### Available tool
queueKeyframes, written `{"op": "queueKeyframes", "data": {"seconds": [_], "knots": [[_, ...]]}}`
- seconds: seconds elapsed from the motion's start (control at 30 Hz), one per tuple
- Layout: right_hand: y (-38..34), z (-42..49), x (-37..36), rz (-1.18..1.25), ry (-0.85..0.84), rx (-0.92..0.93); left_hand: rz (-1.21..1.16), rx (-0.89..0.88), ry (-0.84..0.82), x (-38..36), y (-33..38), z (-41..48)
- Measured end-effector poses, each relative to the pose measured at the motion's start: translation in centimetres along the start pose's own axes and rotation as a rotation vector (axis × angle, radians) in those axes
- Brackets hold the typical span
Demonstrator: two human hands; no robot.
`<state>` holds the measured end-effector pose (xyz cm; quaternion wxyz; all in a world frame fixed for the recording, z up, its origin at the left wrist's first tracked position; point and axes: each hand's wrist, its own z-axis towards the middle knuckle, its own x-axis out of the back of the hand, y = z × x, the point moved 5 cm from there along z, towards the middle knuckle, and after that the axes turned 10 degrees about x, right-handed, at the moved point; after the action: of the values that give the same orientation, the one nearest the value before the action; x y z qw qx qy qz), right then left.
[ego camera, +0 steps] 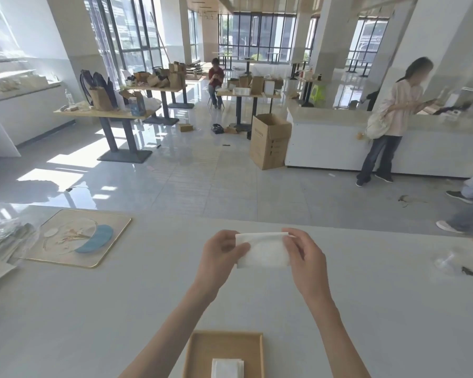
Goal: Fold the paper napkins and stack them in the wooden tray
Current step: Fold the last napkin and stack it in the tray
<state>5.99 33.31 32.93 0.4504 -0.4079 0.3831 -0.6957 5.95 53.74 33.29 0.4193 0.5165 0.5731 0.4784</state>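
Note:
Both hands hold one white paper napkin (262,252) up above the white table, folded into a wide rectangle. My left hand (220,253) pinches its left edge with thumb on the front. My right hand (302,253) pinches the right edge the same way. Close to me at the bottom edge sits the wooden tray (200,347), square with a raised rim. A small folded white napkin (227,368) lies in the tray near its front, partly cut off by the frame.
A gold-rimmed decorated placemat (79,238) lies at the left of the table, with clear plastic packaging (6,238) beside it. Crumpled clear plastic (445,261) and a small dark scrap (468,271) lie at the far right. Beyond the table, people stand and sit among tables and cardboard boxes.

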Motion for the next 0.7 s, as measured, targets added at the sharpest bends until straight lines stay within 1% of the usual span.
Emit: {"op": "queueKeyframes", "data": {"seconds": [0.07,0.1,0.13,0.17,0.23,0.27,0.33,0.4,0.43,0.47,0.5,0.53,0.57,0.63,0.67,0.7], "knots": [[-0.4,-0.3,0.7,-0.187,0.132,0.016,0.068,-0.093,0.145,0.1,0.1,0.2],[-0.8,-0.5,0.6,-0.228,0.136,0.000,0.148,-0.185,0.225,0.2,0.2,0.0],[-1.0,-0.6,0.1,-0.189,0.075,-0.046,0.233,-0.304,0.284,-0.1,0.4,-0.4],[-1.2,-0.8,-0.7,-0.082,-0.033,-0.120,0.312,-0.447,0.307,-0.7,0.7,-1.2],[-1.5,-1.5,-2.6,0.203,-0.266,-0.295,0.502,-0.752,0.292,-2.3,0.3,-2.9],[-1.7,-1.8,-3.3,0.344,-0.334,-0.346,0.608,-0.887,0.277,-3.0,-0.4,-3.7],[-1.4,-2.0,-3.7,0.538,-0.346,-0.409,0.748,-1.073,0.255,-4.0,-2.2,-4.8],[-0.5,-2.0,-3.4,0.583,-0.268,-0.465,0.784,-1.137,0.259,-4.0,-3.3,-5.9],[-0.1,-1.9,-3.2,0.576,-0.233,-0.479,0.786,-1.122,0.260,-3.8,-3.7,-6.4],[0.2,-1.8,-2.9,0.566,-0.212,-0.481,0.772,-1.060,0.250,-3.6,-4.1,-7.0],[0.4,-1.8,-2.8,0.561,-0.201,-0.476,0.714,-0.949,0.228,-3.1,-4.4,-7.3],[0.3,-1.8,-2.7,0.558,-0.201,-0.470,0.602,-0.789,0.193,-2.5,-4.6,-7.5],[0.3,-1.9,-2.6,0.558,-0.208,-0.467,0.442,-0.592,0.147,-1.7,-4.7,-7.5],[0.1,-2.0,-2.8,0.561,-0.242,-0.457,0.162,-0.236,0.024,-0.9,-4.5,-6.8],[-0.1,-2.2,-3.0,0.557,-0.266,-0.448,0.083,-0.104,-0.048,-0.8,-4.3,-6.3],[-0.2,-2.4,-3.2,0.549,-0.289,-0.436,0.040,-0.012,-0.113,-0.7,-4.1,-5.7]]}}
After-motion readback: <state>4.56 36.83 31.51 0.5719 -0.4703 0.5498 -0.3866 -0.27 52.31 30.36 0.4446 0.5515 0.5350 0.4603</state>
